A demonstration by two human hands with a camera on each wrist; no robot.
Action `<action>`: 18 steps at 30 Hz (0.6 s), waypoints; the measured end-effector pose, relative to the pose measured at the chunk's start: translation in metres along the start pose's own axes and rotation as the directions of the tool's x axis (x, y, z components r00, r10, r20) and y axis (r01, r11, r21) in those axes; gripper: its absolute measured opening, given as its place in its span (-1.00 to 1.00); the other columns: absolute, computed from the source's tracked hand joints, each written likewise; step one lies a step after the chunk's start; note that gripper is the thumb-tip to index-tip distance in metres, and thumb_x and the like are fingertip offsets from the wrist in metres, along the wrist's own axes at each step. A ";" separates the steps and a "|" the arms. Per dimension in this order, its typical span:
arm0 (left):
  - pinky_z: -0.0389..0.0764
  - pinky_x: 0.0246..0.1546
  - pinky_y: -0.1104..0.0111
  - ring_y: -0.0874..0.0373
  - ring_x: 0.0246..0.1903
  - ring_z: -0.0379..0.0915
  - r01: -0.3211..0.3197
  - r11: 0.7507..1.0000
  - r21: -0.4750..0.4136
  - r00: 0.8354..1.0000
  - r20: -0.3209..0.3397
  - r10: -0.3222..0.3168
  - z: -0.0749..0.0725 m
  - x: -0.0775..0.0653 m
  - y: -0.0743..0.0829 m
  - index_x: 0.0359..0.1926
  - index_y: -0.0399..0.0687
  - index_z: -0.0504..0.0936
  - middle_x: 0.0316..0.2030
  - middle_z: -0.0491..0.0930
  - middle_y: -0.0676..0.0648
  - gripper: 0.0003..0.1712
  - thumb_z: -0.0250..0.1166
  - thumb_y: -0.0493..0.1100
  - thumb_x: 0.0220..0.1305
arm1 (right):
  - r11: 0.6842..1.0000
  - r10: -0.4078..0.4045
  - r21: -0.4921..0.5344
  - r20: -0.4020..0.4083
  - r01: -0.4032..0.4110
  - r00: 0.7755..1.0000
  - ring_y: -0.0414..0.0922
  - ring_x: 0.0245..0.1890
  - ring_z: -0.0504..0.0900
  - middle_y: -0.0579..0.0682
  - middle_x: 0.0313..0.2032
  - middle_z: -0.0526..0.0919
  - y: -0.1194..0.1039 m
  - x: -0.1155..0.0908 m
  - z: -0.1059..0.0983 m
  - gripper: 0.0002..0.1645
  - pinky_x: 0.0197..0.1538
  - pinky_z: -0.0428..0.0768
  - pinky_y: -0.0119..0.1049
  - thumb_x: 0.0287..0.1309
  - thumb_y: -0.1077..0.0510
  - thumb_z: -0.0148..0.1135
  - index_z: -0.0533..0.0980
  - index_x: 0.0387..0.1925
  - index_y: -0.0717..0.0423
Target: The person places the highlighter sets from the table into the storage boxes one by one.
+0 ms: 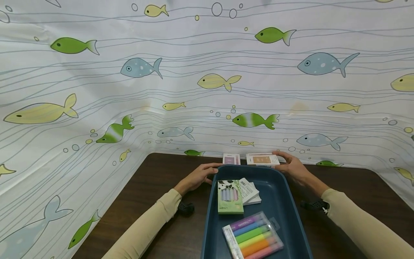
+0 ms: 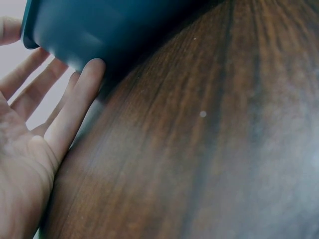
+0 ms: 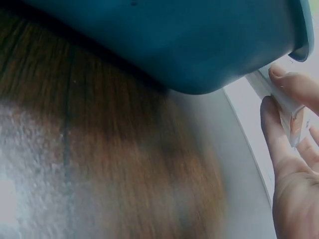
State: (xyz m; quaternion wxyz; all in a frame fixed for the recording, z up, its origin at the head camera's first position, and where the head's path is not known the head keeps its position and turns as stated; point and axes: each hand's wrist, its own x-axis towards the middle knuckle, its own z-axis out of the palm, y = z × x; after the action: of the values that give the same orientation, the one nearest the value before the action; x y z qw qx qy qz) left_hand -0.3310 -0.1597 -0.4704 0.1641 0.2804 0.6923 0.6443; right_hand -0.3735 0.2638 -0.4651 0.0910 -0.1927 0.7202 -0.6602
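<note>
At the back of the table, my right hand point(image 1: 294, 169) grips the right end of a flat white box with a tan panel point(image 1: 263, 159). The right wrist view has thumb and fingers on either side of that white box point(image 3: 286, 104), just beyond the tray's corner. My left hand point(image 1: 200, 176) is at the far left corner of a dark blue tray point(image 1: 284, 208). Its fingers lie loosely extended against the tray's outer wall point(image 2: 114, 30) in the left wrist view. Left of the tan-panelled box sits a white box with a purple panel point(image 1: 231, 159), partly hidden by the rim.
Inside the tray are a green panda-print box of pens point(image 1: 230, 207), two white barcoded boxes point(image 1: 248, 190) and a clear pack of coloured highlighters point(image 1: 252, 237). Dark wooden tabletop point(image 1: 129, 201) surrounds the tray. A fish-patterned sheet point(image 1: 194, 54) borders the table behind and at the sides.
</note>
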 end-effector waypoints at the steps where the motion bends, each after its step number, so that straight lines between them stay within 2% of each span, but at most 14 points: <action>1: 0.64 -0.03 -0.03 -0.11 0.20 0.49 -0.002 1.000 0.000 1.000 0.000 0.002 0.000 0.000 0.000 0.48 -0.07 0.40 0.30 0.49 -0.17 -0.44 0.12 -0.04 0.56 | 1.000 0.002 0.006 -0.004 -0.002 1.000 -0.06 -0.04 0.66 0.37 0.36 0.17 -0.001 0.000 0.001 -0.05 -0.09 0.70 -0.15 0.30 0.30 0.36 0.06 0.56 0.20; 6: 0.65 -0.04 -0.02 -0.12 0.18 0.50 -0.002 1.000 0.001 1.000 0.000 0.002 0.001 -0.001 -0.001 0.49 -0.12 0.37 0.30 0.48 -0.19 -0.43 0.10 -0.07 0.57 | 0.998 0.020 0.061 -0.043 -0.017 0.999 -0.06 -0.01 0.65 0.36 0.30 0.23 -0.003 -0.001 0.003 0.02 -0.06 0.69 -0.19 0.25 0.30 0.41 0.04 0.58 0.18; 12: 0.65 -0.04 -0.02 -0.11 0.17 0.51 0.003 1.000 0.002 1.000 0.005 -0.003 0.001 0.000 -0.001 0.48 -0.09 0.39 0.29 0.50 -0.16 -0.44 0.10 -0.06 0.57 | 0.989 0.034 0.143 -0.060 -0.025 0.998 -0.07 0.04 0.62 0.27 0.30 0.21 -0.003 0.000 0.002 -0.01 -0.04 0.68 -0.21 0.23 0.38 0.40 0.09 0.56 0.16; 18: 0.65 -0.04 -0.02 -0.11 0.18 0.50 -0.010 1.000 0.011 1.000 0.007 0.010 0.000 0.000 0.001 0.48 -0.09 0.39 0.29 0.50 -0.17 -0.45 0.09 -0.07 0.57 | 0.993 0.026 0.120 -0.050 -0.020 0.998 -0.08 0.05 0.62 0.28 0.32 0.22 -0.006 0.000 0.006 -0.01 -0.01 0.67 -0.22 0.25 0.34 0.40 0.09 0.57 0.15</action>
State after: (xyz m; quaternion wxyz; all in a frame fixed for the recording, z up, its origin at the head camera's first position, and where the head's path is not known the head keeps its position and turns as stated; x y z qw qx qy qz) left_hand -0.3306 -0.1594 -0.4699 0.1617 0.2869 0.6940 0.6402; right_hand -0.3707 0.2583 -0.4598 0.0915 -0.1616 0.6837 -0.7058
